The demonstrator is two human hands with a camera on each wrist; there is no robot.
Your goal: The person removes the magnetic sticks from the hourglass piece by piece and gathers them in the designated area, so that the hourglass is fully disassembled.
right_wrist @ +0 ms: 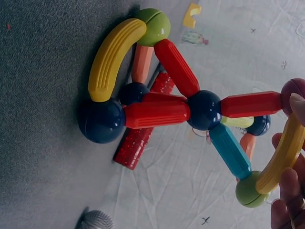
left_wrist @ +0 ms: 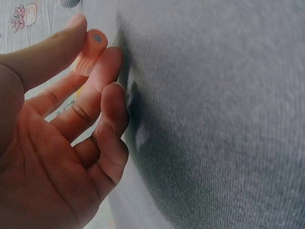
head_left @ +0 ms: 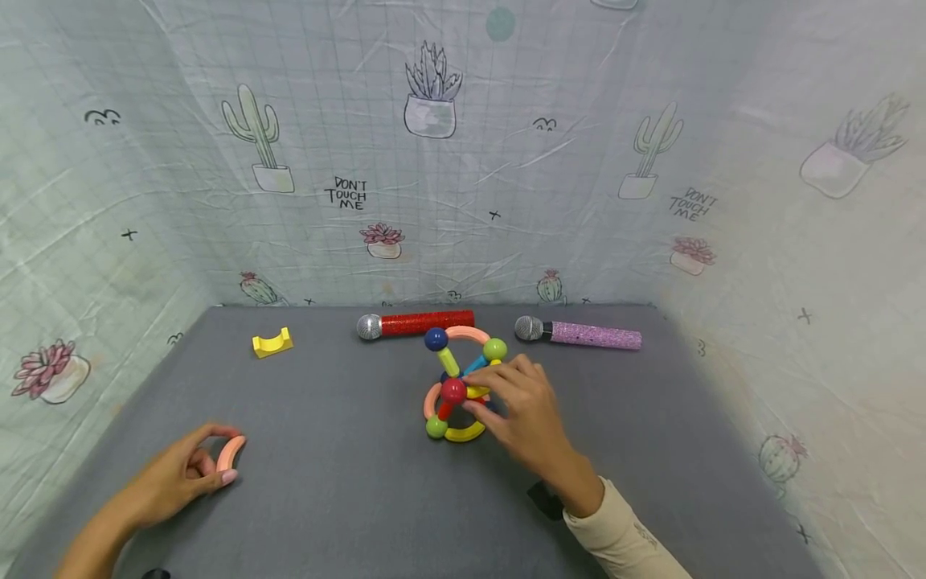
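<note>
Near the table's left side my left hand [head_left: 170, 481] pinches a salmon-pink curved magnetic rod [head_left: 228, 454] between thumb and fingers. A grey dot marks the rod's end in the left wrist view. My right hand [head_left: 534, 414] grips the top of a magnetic ball-and-rod structure [right_wrist: 204, 110] standing mid-table. The thumb is on its red ball [head_left: 453, 391], with the fingers around the yellow curved rod [right_wrist: 282, 160] joined to that ball. Below, red rods spread from a navy centre ball to a base ring of curved rods and balls. A blue rod leads to a green ball [head_left: 495, 349].
Behind the structure lies a red glittery microphone [head_left: 427, 323], with a purple glittery one [head_left: 595, 334] to its right. A small yellow notched block [head_left: 272, 343] sits at the back left. Patterned cloth walls [head_left: 463, 185] enclose the grey table [head_left: 340, 498].
</note>
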